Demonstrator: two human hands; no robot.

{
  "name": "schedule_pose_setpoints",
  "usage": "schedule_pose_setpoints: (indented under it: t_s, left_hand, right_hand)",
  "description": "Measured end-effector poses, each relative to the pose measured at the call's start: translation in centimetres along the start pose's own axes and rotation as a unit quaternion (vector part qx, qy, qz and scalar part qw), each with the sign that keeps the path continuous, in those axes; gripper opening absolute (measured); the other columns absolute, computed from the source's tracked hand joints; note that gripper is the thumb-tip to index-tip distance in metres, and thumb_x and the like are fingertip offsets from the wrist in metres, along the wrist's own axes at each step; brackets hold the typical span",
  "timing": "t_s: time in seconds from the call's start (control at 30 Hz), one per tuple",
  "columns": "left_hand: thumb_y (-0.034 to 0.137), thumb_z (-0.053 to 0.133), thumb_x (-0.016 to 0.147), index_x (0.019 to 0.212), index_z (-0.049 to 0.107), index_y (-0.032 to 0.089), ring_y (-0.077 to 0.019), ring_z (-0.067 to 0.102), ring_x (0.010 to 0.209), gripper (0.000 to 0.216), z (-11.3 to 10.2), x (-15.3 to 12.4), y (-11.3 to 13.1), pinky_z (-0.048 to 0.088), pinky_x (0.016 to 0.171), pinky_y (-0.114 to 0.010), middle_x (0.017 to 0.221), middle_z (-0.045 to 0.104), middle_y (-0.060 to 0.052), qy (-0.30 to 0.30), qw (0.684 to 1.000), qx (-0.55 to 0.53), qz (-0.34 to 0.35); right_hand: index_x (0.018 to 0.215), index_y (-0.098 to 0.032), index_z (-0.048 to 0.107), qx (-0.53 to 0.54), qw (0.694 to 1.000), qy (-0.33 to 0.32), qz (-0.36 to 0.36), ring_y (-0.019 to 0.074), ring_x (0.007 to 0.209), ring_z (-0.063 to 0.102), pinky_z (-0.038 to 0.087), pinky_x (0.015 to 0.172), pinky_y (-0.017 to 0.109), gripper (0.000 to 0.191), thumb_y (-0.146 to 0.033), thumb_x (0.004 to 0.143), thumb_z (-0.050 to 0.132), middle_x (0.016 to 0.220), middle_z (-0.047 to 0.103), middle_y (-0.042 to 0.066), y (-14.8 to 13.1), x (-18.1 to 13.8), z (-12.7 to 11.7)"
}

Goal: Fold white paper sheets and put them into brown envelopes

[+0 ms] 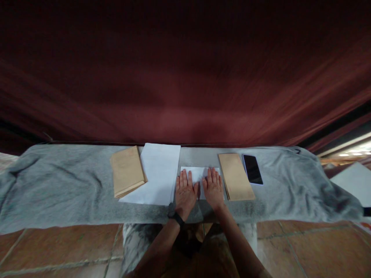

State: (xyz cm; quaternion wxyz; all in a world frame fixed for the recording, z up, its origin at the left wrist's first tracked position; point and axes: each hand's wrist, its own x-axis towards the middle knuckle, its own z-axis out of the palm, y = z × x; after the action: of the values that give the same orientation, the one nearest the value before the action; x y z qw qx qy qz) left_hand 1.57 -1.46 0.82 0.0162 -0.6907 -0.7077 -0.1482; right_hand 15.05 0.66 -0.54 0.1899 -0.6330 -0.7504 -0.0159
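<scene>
- Red hanging [185, 77]: rises beyond the small white paper [197, 175] like a wall, limiting reach forward.
- Grey cloth [285, 185]: lies under the small white paper, leaving one strip between it and the far edge, another towards the person. The longest stretches run out at either side, rumpled.
- Large white sheets [159, 173]: just left of the small white paper, so little room to slide that way.
- Left brown stack [127, 168]: further left of it, overlapping the large sheets.
- Right brown stack [236, 175]: just right of it, closing that side too.
- Left hand [185, 193] and right hand [213, 189]: palms down on the small white paper, fingers outstretched, gripping nothing, the two hands slightly apart. The step looks like pressing or smoothing it flat; the next move seems to call for even pressure, then a straight lift without dragging.
- Phone [253, 169]: right of the small white paper, past the right brown stack.
</scene>
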Motion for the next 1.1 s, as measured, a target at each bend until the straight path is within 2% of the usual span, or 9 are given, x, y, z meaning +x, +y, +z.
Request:
schedule_pose_setpoints:
  t_s: [0.17, 0.33, 0.53, 0.63, 0.77, 0.9, 1.0, 1.1]
  left_hand:
    - [0.032, 0.042, 0.099, 0.154, 0.032, 0.007, -0.0316, 0.025, 0.151, 0.061, 0.0, 0.0, -0.1, 0.025, 0.122, -0.052, 0.162, 0.029, -0.021, -0.008, 1.000, 0.000, 0.002]
    - [0.035, 0.042, 0.100, 0.154, 0.033, 0.007, -0.0323, 0.026, 0.151, 0.062, -0.1, -0.1, -0.2, 0.025, 0.122, -0.052, 0.161, 0.029, -0.022, 0.003, 1.000, -0.006, 0.008]
    - [0.037, 0.042, 0.100, 0.152, 0.036, 0.005, -0.0323, 0.027, 0.151, 0.061, 0.0, -0.2, -0.5, 0.027, 0.121, -0.053, 0.160, 0.033, -0.022, 0.024, 0.999, -0.027, 0.017]
    - [0.036, 0.043, 0.100, 0.150, 0.039, 0.007, -0.0313, 0.027, 0.150, 0.058, -0.2, -1.6, -1.0, 0.030, 0.121, -0.053, 0.159, 0.035, -0.020, 0.018, 0.997, -0.033, 0.070]
    - [0.032, 0.047, 0.099, 0.150, 0.042, 0.018, -0.0274, 0.032, 0.149, 0.054, -1.1, -4.7, -1.8, 0.033, 0.120, -0.050, 0.160, 0.037, -0.010, -0.016, 0.984, -0.039, 0.172]
    - [0.028, 0.050, 0.098, 0.149, 0.044, 0.023, -0.0250, 0.036, 0.147, 0.052, -2.0, -7.4, -2.6, 0.034, 0.120, -0.049, 0.159, 0.040, -0.007, -0.032, 0.977, -0.052, 0.206]
    - [0.026, 0.047, 0.098, 0.148, 0.044, 0.024, -0.0233, 0.038, 0.146, 0.051, -2.1, -8.7, -2.9, 0.036, 0.119, -0.047, 0.158, 0.042, -0.007, -0.043, 0.977, -0.119, 0.170]
    - [0.021, 0.042, 0.097, 0.149, 0.044, 0.020, -0.0224, 0.036, 0.147, 0.051, -1.6, -8.9, -2.6, 0.037, 0.119, -0.045, 0.159, 0.039, -0.010, -0.023, 0.973, -0.226, 0.051]
  right_hand:
    - [0.153, -0.017, 0.038, 0.015, 0.998, -0.039, -0.047, 0.0271, 0.150, 0.028, 0.025, 0.120, 0.050, 0.052, -0.034, 0.105, 0.034, 0.163, 0.030, 0.011, -1.0, -1.9, -0.3]
    - [0.156, -0.015, 0.032, 0.000, 0.999, 0.010, -0.044, 0.0286, 0.148, 0.032, 0.028, 0.118, 0.049, 0.056, -0.034, 0.104, 0.038, 0.161, 0.032, 0.015, -0.1, -3.7, -0.2]
    - [0.160, -0.016, 0.020, -0.014, 0.997, 0.049, -0.058, 0.0289, 0.146, 0.036, 0.031, 0.117, 0.046, 0.062, -0.034, 0.104, 0.040, 0.162, 0.031, 0.015, 1.1, -5.1, -0.5]
    - [0.160, -0.016, 0.019, -0.012, 0.997, 0.055, -0.058, 0.0298, 0.145, 0.037, 0.032, 0.116, 0.047, 0.064, -0.035, 0.103, 0.040, 0.162, 0.031, 0.015, 1.3, -5.4, -0.4]
    - [0.160, -0.016, 0.020, -0.006, 0.997, 0.056, -0.061, 0.0305, 0.146, 0.036, 0.031, 0.117, 0.047, 0.065, -0.037, 0.103, 0.041, 0.162, 0.030, 0.016, 1.4, -5.4, 0.0]
    - [0.160, -0.016, 0.021, 0.001, 0.997, 0.051, -0.054, 0.0300, 0.146, 0.035, 0.030, 0.117, 0.048, 0.063, -0.037, 0.103, 0.039, 0.162, 0.030, 0.015, 1.4, -5.3, 0.1]
    - [0.159, -0.015, 0.025, 0.000, 0.998, 0.044, -0.047, 0.0301, 0.146, 0.035, 0.029, 0.118, 0.048, 0.062, -0.039, 0.104, 0.039, 0.162, 0.031, 0.015, 1.4, -5.3, 0.1]
    - [0.157, -0.013, 0.029, -0.005, 0.998, 0.033, -0.045, 0.0295, 0.147, 0.034, 0.028, 0.118, 0.047, 0.059, -0.039, 0.104, 0.037, 0.161, 0.032, 0.016, 1.3, -5.4, -0.1]
